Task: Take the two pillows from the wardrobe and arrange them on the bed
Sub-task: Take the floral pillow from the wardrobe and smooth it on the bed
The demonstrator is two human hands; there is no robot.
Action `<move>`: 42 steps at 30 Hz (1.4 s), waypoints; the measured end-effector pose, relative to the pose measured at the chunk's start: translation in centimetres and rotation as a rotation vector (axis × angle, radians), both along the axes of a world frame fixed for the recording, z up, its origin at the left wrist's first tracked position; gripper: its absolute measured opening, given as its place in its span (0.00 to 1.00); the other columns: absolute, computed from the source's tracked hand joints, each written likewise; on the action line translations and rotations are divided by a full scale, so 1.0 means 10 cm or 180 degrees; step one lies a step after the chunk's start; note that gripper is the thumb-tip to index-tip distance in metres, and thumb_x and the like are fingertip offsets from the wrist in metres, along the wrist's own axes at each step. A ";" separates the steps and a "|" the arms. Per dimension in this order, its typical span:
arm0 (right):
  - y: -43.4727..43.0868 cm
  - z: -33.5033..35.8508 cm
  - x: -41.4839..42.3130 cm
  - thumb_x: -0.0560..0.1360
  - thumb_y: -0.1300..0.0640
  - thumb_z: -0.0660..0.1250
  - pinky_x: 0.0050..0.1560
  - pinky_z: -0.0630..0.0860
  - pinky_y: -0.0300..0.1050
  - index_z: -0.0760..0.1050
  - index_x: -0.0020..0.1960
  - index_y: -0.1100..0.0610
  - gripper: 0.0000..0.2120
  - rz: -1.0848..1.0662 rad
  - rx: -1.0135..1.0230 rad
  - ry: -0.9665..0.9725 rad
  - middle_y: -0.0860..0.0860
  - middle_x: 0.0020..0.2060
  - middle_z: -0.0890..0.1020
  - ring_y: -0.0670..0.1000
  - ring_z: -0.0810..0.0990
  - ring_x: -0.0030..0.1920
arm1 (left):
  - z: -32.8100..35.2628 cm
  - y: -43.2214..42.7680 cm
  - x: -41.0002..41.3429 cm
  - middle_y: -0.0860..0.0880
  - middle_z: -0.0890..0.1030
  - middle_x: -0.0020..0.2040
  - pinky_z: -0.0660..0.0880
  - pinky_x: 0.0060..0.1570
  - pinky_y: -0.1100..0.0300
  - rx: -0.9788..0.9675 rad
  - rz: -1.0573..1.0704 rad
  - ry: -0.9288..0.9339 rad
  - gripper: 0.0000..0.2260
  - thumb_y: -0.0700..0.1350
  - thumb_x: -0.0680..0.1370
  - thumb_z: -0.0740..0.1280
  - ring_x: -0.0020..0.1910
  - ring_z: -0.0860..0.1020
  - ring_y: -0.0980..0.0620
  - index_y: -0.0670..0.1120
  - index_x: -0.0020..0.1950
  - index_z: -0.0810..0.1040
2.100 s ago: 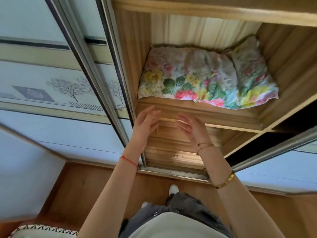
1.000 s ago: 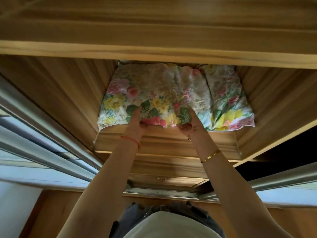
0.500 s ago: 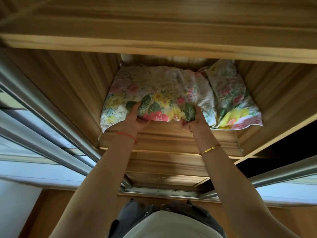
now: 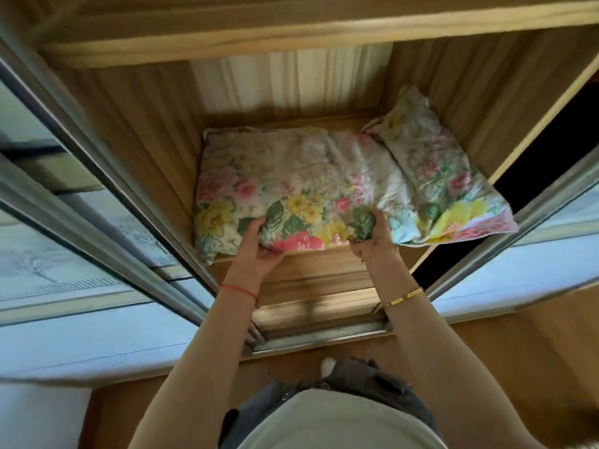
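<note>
A floral pillow [image 4: 291, 176] lies on a wooden wardrobe shelf [image 4: 311, 260], its front edge at the shelf's lip. My left hand [image 4: 259, 251] grips that front edge at the left, thumb on top and fingers underneath. My right hand [image 4: 372, 234] grips the same edge further right. A second floral pillow [image 4: 434, 163] leans against the wardrobe's right wall, overlapping the first pillow's right end.
The sliding wardrobe door [image 4: 81, 189] with metal rails stands to the left, and another door panel [image 4: 534, 254] to the right. An upper shelf board [image 4: 291, 37] hangs above the pillows. Wooden floor [image 4: 502, 367] lies below me.
Both hands rose from in front of the shelf and took hold of the pillow's front edge. The pillow's front has since been drawn slightly forward over the shelf lip.
</note>
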State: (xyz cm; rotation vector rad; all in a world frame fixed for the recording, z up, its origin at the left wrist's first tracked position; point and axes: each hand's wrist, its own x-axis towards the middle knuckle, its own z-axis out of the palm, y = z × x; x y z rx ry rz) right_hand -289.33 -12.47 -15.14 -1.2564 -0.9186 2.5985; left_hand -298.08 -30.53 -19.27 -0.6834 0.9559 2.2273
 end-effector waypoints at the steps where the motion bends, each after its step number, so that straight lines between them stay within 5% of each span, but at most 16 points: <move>1: -0.01 -0.06 0.03 0.69 0.47 0.71 0.69 0.68 0.40 0.74 0.49 0.55 0.15 -0.0286 -0.0076 -0.0172 0.51 0.44 0.76 0.43 0.73 0.62 | -0.01 -0.06 0.01 0.42 0.84 0.54 0.70 0.70 0.54 0.0016 -0.0087 -0.0003 0.09 0.45 0.79 0.68 0.54 0.81 0.45 0.40 0.52 0.81; 4: -0.15 -0.22 0.18 0.76 0.45 0.67 0.42 0.73 0.37 0.76 0.40 0.55 0.14 -0.0712 -0.0160 -0.0400 0.49 0.31 0.82 0.43 0.78 0.39 | -0.03 -0.24 0.10 0.42 0.81 0.64 0.70 0.71 0.53 0.0173 -0.0278 -0.0050 0.11 0.44 0.79 0.68 0.64 0.79 0.45 0.40 0.58 0.80; 6: -0.31 -0.30 0.36 0.75 0.45 0.68 0.36 0.74 0.37 0.78 0.41 0.54 0.12 -0.0828 -0.0219 -0.0302 0.48 0.32 0.82 0.47 0.79 0.35 | -0.04 -0.35 0.16 0.42 0.80 0.67 0.70 0.72 0.53 0.0205 -0.0422 0.0074 0.16 0.44 0.79 0.68 0.67 0.77 0.45 0.40 0.65 0.78; 11: -0.68 -0.30 0.84 0.75 0.49 0.70 0.60 0.77 0.42 0.78 0.49 0.55 0.10 -0.1375 -0.0574 -0.0118 0.50 0.47 0.82 0.50 0.81 0.52 | -0.13 -0.59 0.38 0.44 0.80 0.67 0.74 0.68 0.51 0.0208 -0.0890 0.0368 0.16 0.45 0.78 0.67 0.66 0.79 0.46 0.42 0.64 0.79; 14: -0.89 -0.21 1.08 0.76 0.51 0.69 0.32 0.80 0.38 0.77 0.42 0.56 0.09 -0.1652 -0.0746 0.0054 0.49 0.36 0.83 0.49 0.82 0.38 | -0.18 -0.71 0.49 0.42 0.86 0.56 0.82 0.51 0.47 0.0343 -0.1108 0.0508 0.14 0.46 0.78 0.67 0.55 0.85 0.44 0.42 0.61 0.80; 16: -1.02 -0.15 1.23 0.75 0.52 0.69 0.24 0.76 0.35 0.77 0.39 0.56 0.09 -0.1771 -0.0830 0.0066 0.49 0.29 0.83 0.48 0.81 0.31 | -0.22 -0.77 0.54 0.42 0.86 0.55 0.82 0.51 0.44 0.0471 -0.1198 0.0591 0.15 0.45 0.78 0.67 0.54 0.85 0.42 0.41 0.63 0.79; 19: -1.16 -0.12 1.41 0.75 0.52 0.68 0.31 0.80 0.37 0.78 0.42 0.56 0.08 -0.1952 -0.0863 0.0129 0.48 0.39 0.83 0.48 0.83 0.37 | -0.27 -0.79 0.61 0.40 0.84 0.59 0.79 0.59 0.40 0.0643 -0.1385 0.0662 0.19 0.45 0.77 0.68 0.59 0.83 0.40 0.41 0.67 0.76; 21: -1.20 -0.12 1.54 0.75 0.52 0.68 0.52 0.81 0.42 0.79 0.50 0.55 0.08 -0.2145 -0.0900 0.0162 0.48 0.50 0.84 0.49 0.84 0.52 | -0.27 -0.76 0.69 0.40 0.84 0.59 0.80 0.56 0.42 0.0686 -0.1553 0.0745 0.18 0.45 0.78 0.68 0.59 0.83 0.40 0.40 0.66 0.76; 23: -1.20 -0.14 1.69 0.75 0.51 0.68 0.63 0.76 0.43 0.78 0.55 0.54 0.11 -0.2337 -0.0916 0.0187 0.48 0.57 0.83 0.49 0.82 0.59 | -0.26 -0.69 0.78 0.40 0.84 0.60 0.80 0.55 0.44 0.0703 -0.1737 0.0817 0.18 0.45 0.78 0.68 0.60 0.83 0.41 0.40 0.66 0.77; 27: -1.15 -0.16 2.08 0.76 0.51 0.67 0.53 0.78 0.41 0.78 0.50 0.54 0.08 -0.2751 -0.0953 0.0327 0.48 0.50 0.81 0.49 0.81 0.46 | -0.25 -0.45 1.08 0.40 0.83 0.60 0.79 0.58 0.47 0.0674 -0.2061 0.0932 0.19 0.46 0.77 0.68 0.61 0.82 0.42 0.38 0.65 0.78; 30: -1.07 -0.18 2.42 0.77 0.50 0.65 0.62 0.76 0.46 0.78 0.51 0.56 0.10 -0.2998 -0.0915 0.0155 0.52 0.58 0.81 0.52 0.80 0.57 | -0.24 -0.23 1.37 0.40 0.85 0.56 0.80 0.55 0.48 0.0853 -0.2382 0.0993 0.16 0.45 0.78 0.66 0.57 0.84 0.42 0.37 0.62 0.78; 32: -1.12 -0.27 2.73 0.79 0.50 0.63 0.59 0.75 0.49 0.78 0.55 0.58 0.13 -0.3266 -0.0888 0.0124 0.53 0.61 0.79 0.53 0.77 0.64 | -0.23 -0.06 1.58 0.40 0.85 0.53 0.82 0.52 0.48 0.0881 -0.2601 0.1002 0.15 0.43 0.77 0.65 0.53 0.85 0.44 0.36 0.60 0.77; 35: -1.22 -0.45 3.14 0.79 0.55 0.64 0.49 0.78 0.47 0.73 0.65 0.58 0.16 -0.3353 -0.0785 0.0032 0.54 0.64 0.77 0.50 0.80 0.61 | -0.27 0.17 1.88 0.39 0.83 0.56 0.78 0.61 0.44 0.0715 -0.2932 0.0984 0.13 0.41 0.78 0.63 0.55 0.83 0.43 0.36 0.60 0.77; 39: -1.16 -0.54 3.57 0.79 0.47 0.63 0.50 0.73 0.52 0.75 0.54 0.57 0.13 -0.3885 -0.1496 0.0146 0.52 0.57 0.76 0.53 0.76 0.59 | -0.39 0.47 2.30 0.35 0.76 0.66 0.68 0.72 0.40 0.0584 -0.3330 0.0738 0.18 0.38 0.80 0.62 0.67 0.76 0.38 0.34 0.69 0.72; 42: -1.03 -0.58 3.83 0.76 0.48 0.66 0.55 0.76 0.50 0.77 0.49 0.58 0.12 -0.4352 -0.1955 0.0276 0.50 0.60 0.79 0.55 0.77 0.62 | -0.41 0.74 2.60 0.37 0.79 0.62 0.71 0.70 0.43 0.0622 -0.3585 0.0671 0.14 0.38 0.80 0.62 0.60 0.79 0.42 0.37 0.65 0.75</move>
